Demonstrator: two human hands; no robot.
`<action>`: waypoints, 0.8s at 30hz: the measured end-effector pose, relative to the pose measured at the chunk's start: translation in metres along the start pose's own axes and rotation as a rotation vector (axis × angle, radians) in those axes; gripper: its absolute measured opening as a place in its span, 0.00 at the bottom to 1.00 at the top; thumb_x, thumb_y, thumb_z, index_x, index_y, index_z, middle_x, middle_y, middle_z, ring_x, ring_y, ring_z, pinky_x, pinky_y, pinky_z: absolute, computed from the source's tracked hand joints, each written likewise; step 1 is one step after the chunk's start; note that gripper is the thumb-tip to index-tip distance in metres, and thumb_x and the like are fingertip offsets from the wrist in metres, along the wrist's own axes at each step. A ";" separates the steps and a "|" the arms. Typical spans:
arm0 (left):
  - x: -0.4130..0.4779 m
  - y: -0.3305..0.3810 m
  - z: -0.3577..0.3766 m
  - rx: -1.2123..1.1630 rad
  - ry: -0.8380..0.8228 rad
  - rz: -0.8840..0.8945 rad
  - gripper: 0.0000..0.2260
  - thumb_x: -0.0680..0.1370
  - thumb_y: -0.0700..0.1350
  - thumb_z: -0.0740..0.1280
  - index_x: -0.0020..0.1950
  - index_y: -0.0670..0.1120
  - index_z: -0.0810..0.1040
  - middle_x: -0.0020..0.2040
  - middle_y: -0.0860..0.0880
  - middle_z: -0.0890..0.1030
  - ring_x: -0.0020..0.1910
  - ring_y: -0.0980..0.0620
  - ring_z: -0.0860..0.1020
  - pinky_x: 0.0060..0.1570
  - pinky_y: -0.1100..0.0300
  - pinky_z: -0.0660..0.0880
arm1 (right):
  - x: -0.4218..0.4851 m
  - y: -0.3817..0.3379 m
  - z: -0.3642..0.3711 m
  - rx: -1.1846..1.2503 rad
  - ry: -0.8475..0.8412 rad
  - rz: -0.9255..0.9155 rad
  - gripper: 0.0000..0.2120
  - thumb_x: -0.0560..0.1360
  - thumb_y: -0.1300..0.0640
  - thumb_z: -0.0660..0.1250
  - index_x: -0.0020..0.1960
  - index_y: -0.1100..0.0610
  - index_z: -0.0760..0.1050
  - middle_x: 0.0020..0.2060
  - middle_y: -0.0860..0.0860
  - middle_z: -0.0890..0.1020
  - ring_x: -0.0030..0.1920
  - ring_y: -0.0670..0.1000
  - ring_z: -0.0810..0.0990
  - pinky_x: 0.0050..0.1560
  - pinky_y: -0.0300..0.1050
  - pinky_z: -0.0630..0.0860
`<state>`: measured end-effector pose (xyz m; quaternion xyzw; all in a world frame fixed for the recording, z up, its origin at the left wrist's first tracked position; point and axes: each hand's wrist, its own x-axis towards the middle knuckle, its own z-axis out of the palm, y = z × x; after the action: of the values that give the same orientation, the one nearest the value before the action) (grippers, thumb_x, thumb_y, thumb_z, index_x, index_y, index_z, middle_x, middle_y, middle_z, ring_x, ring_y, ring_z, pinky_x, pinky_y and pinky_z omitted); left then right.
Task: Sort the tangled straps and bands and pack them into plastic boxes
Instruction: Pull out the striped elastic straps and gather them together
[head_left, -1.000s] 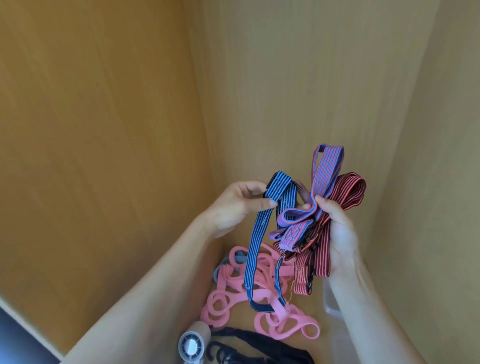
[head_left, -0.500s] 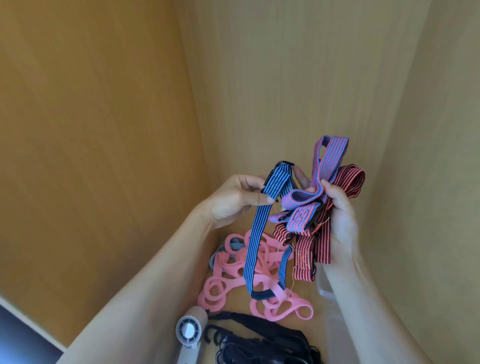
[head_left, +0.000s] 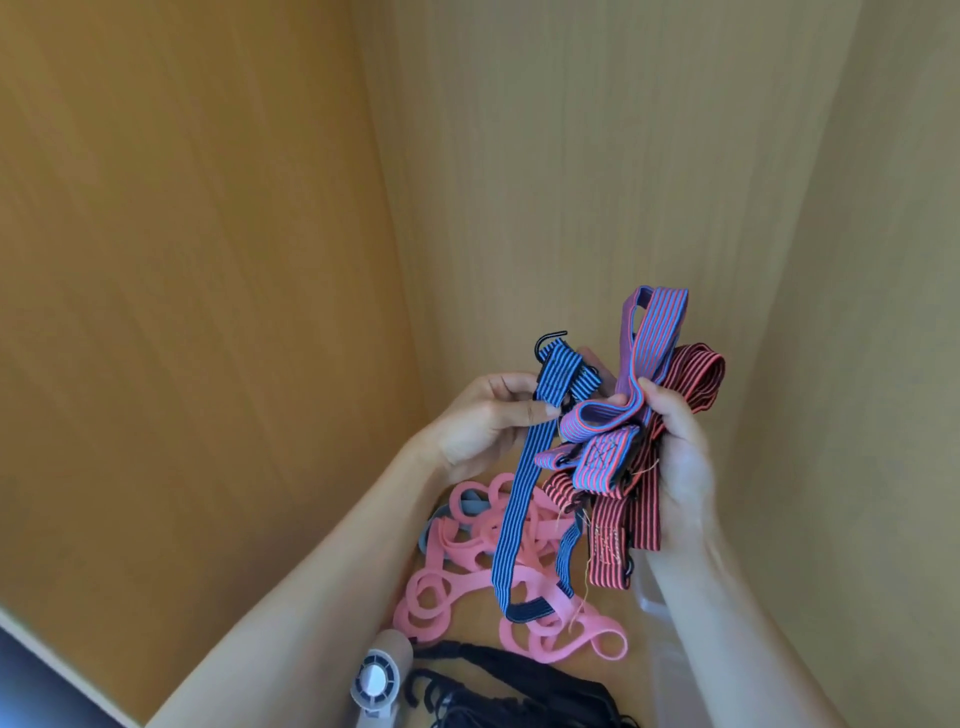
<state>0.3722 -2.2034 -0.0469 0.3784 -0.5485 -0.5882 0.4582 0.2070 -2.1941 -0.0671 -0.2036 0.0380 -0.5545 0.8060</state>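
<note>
- Above the back corner of the shelf (head_left: 615, 610), both hands are up w/ the straps, clear of the pile.
- L hand (head_left: 478, 421): thumb & fingers pinch the blue strap (head_left: 519, 499) just under its top end, where a black hook (head_left: 550, 340) sticks up. The rest hangs down in a long loop to the pink bands (head_left: 457, 582).
- R hand (head_left: 680, 462): fingers curled round a bunch, i.e. a purple strap (head_left: 654, 332) looped on top and red straps (head_left: 696, 374) behind and below it.
- Progress, as I read it: early. Blue strap looks nearly free of the bunch, but purple & red are knotted together. Pink bands, a grey band (head_left: 428, 525) and black straps (head_left: 524, 686) lie loose on the shelf, unsorted.
- Nothing seen packed. A clear plastic box (head_left: 654, 605) sits at the shelf's right edge, under the R forearm.
- Left to do: split purple from red, sort the shelf pile, box it all.
- Hard to tell: box mostly hidden by the arm, inside not visible. How many red straps, can't say. Whether blue's far end crosses into the bunch, unclear. Black straps and a small fan (head_left: 376, 675) are cut off at the bottom.
</note>
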 end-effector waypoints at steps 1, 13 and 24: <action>0.001 -0.002 0.001 0.005 0.001 0.006 0.19 0.76 0.27 0.62 0.67 0.24 0.67 0.60 0.33 0.74 0.54 0.41 0.75 0.59 0.50 0.73 | -0.001 -0.001 -0.001 0.019 -0.028 0.013 0.27 0.66 0.58 0.72 0.63 0.69 0.78 0.30 0.52 0.77 0.31 0.47 0.82 0.37 0.46 0.83; 0.011 -0.004 0.004 -0.001 0.327 0.081 0.22 0.76 0.31 0.71 0.67 0.43 0.70 0.46 0.37 0.84 0.35 0.47 0.82 0.45 0.50 0.81 | -0.014 0.005 -0.029 -0.643 0.168 -0.031 0.18 0.60 0.66 0.76 0.49 0.62 0.83 0.34 0.57 0.83 0.30 0.55 0.83 0.33 0.47 0.81; 0.022 0.003 0.026 -0.009 0.369 0.030 0.10 0.78 0.32 0.69 0.58 0.35 0.77 0.35 0.47 0.85 0.28 0.54 0.81 0.29 0.63 0.77 | -0.003 0.031 -0.033 -0.983 0.192 -0.055 0.24 0.55 0.48 0.83 0.50 0.47 0.85 0.45 0.55 0.88 0.48 0.61 0.87 0.58 0.64 0.80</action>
<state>0.3413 -2.2163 -0.0398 0.4696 -0.4580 -0.5046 0.5613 0.2234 -2.1914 -0.1093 -0.5080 0.3635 -0.5085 0.5927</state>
